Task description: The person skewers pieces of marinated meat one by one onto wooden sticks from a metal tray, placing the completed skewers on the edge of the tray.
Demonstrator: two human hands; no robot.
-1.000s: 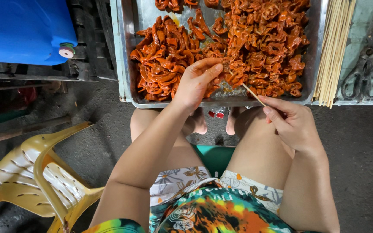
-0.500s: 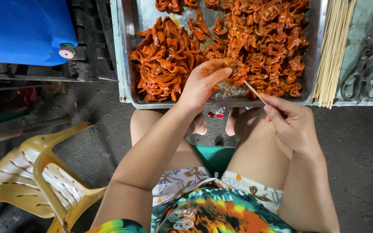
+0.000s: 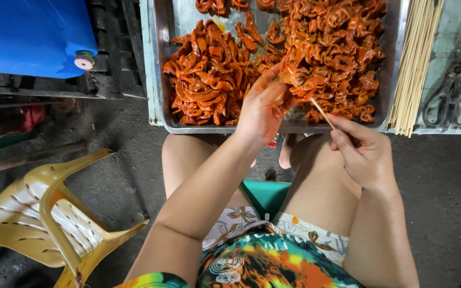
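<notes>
We see a bamboo skewer [image 3: 322, 113] pinched at its lower end by the right hand [image 3: 366, 157], its point aimed up and left into a piece of orange, sauce-coated meat [image 3: 301, 80] just below the middle of the frame's top edge. The left hand [image 3: 265, 106] has its fingers closed on that piece, holding it over the near rim of the metal tray [image 3: 161, 69], which is heaped with more of the same glazed pieces [image 3: 209, 74].

The risks we judge from here are plain. The meat looks slick with marinade, so it could slide out of the left fingers as the skewer pushes. The sharp tip sits very close to those fingers, and a slip could prick them. A thin stick pushed at an angle might also bend or snap.

Further out, a bundle of spare skewers [image 3: 414, 64] lies along the tray's right edge on the tabletop, with dark scissors [image 3: 446, 96] beside it. A blue plastic container [image 3: 33, 34] fills the upper left, and a yellow plastic chair [image 3: 54, 224] lies at lower left.
</notes>
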